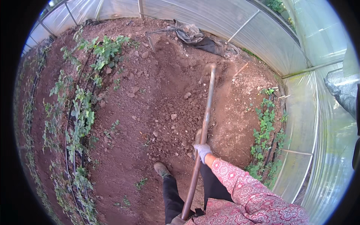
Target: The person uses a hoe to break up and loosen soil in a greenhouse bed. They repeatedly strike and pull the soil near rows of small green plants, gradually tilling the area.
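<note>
My right hand (pixel 203 152), in a pale glove, grips the middle of a long-handled hoe (pixel 206 115). Its handle runs from near my waist up to a blurred head (pixel 209 71) at the reddish-brown soil (pixel 180 109). Whether the blade is in the ground or just above it cannot be made out. My left hand (pixel 176 220) is mostly cut off by the bottom edge and appears closed around the handle's lower end. Loose clods and small stones lie between my feet and the hoe head. One shoe (pixel 162 169) stands left of the handle; the other is partly behind it.
Leafy plants (pixel 83 112) grow along black drip lines at left, with another planted row (pixel 264 123) at right. Crumpled dark plastic sheeting (pixel 201 40) lies by the far wall. Translucent greenhouse film (pixel 301 104) encloses the bed. Short stakes (pixel 152 44) stick up from the soil.
</note>
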A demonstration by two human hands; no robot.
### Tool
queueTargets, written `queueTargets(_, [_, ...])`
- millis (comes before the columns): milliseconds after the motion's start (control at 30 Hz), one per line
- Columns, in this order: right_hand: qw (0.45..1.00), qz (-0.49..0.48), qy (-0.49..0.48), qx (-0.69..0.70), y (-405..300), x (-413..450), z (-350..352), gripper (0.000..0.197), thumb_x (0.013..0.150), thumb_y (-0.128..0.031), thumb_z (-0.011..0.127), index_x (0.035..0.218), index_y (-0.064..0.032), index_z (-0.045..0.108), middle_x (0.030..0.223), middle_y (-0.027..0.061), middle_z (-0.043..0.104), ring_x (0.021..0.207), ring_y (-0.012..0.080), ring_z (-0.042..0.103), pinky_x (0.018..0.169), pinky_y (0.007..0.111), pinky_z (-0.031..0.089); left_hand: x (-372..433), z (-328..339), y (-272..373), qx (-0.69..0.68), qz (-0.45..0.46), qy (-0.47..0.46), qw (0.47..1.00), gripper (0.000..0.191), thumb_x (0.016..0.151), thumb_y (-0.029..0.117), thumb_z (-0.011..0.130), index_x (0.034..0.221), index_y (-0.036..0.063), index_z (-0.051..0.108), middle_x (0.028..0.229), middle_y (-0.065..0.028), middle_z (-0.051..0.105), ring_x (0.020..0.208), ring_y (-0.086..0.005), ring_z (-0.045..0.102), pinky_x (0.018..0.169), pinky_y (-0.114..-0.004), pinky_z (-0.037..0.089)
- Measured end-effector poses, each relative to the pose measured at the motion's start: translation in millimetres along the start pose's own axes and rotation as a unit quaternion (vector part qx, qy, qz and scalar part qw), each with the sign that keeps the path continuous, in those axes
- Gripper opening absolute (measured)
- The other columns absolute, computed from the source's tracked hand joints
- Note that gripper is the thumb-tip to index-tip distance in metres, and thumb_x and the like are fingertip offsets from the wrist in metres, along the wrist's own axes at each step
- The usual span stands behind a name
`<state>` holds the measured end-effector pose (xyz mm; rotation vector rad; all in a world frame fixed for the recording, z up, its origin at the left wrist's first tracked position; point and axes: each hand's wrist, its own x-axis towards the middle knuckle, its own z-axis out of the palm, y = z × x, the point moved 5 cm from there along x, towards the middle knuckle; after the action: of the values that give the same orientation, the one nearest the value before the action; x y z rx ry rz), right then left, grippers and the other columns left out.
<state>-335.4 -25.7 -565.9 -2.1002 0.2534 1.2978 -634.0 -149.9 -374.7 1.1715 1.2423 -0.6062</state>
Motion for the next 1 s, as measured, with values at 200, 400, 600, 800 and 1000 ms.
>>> queueTargets(200, [0.978, 0.157, -0.081, 0.108, 117.0, -121.7, 88.8, 0.022, 0.072, -0.021, 0.064, 0.066, -0.0029, 0.052, 0.053, 0.0097, 0.053, 0.042, 0.0224, 0.053, 0.038, 0.036, 0.044, -104.4, -54.9, -116.3, 0.155, -0.054, 0.044, 0.986, 0.032, 0.075, 0.036, 0.052, 0.09, 0.0077, 0.058, 0.073, -0.0174, 0.062, 0.069, -0.0316, 0.061, 0.062, -0.042, 0.047])
queueTargets(400, [0.952, 0.245, -0.099, 0.153, 159.1, -130.2, 86.3, 0.019, 0.072, -0.016, 0.064, 0.064, -0.0042, 0.051, 0.055, 0.0112, 0.052, 0.045, 0.0245, 0.053, 0.043, 0.039, 0.046, -118.7, -62.4, -156.0, 0.242, -0.042, 0.078, 0.966, 0.025, 0.081, 0.031, 0.047, 0.09, 0.0093, 0.055, 0.072, -0.0163, 0.061, 0.066, -0.0303, 0.061, 0.06, -0.044, 0.046])
queueTargets(600, [0.959, 0.117, -0.138, 0.218, 2.1, -78.9, 53.1, 0.014, 0.074, -0.012, 0.063, 0.074, -0.0042, 0.051, 0.058, 0.0085, 0.051, 0.046, 0.0253, 0.054, 0.042, 0.039, 0.048, 32.6, -56.0, -124.4, 0.296, -0.031, 0.143, 0.944, 0.04, 0.065, 0.044, 0.06, 0.081, 0.0076, 0.061, 0.071, -0.0145, 0.063, 0.069, -0.0297, 0.063, 0.064, -0.037, 0.048])
queueTargets(800, [0.953, -0.189, -0.086, 0.223, -237.2, -70.2, -45.7, 0.02, 0.076, -0.019, 0.064, 0.078, -0.0052, 0.049, 0.053, 0.0046, 0.05, 0.041, 0.0178, 0.052, 0.038, 0.031, 0.045, 159.2, -77.7, 113.4, 0.012, 0.13, 0.102, 0.986, 0.041, 0.066, 0.039, 0.064, 0.092, 0.009, 0.057, 0.079, -0.018, 0.062, 0.078, -0.0332, 0.061, 0.07, -0.039, 0.047])
queueTargets(1000, [0.917, -0.362, 0.041, 0.161, -333.1, -12.3, -87.2, 0.027, 0.076, -0.016, 0.064, 0.088, -0.0009, 0.046, 0.054, 0.0046, 0.05, 0.038, 0.0153, 0.05, 0.033, 0.027, 0.043, 253.8, -93.9, 270.5, -0.014, 0.228, 0.116, 0.967, 0.038, 0.068, 0.034, 0.062, 0.093, 0.0055, 0.057, 0.072, -0.0171, 0.062, 0.067, -0.0308, 0.062, 0.061, -0.037, 0.048])
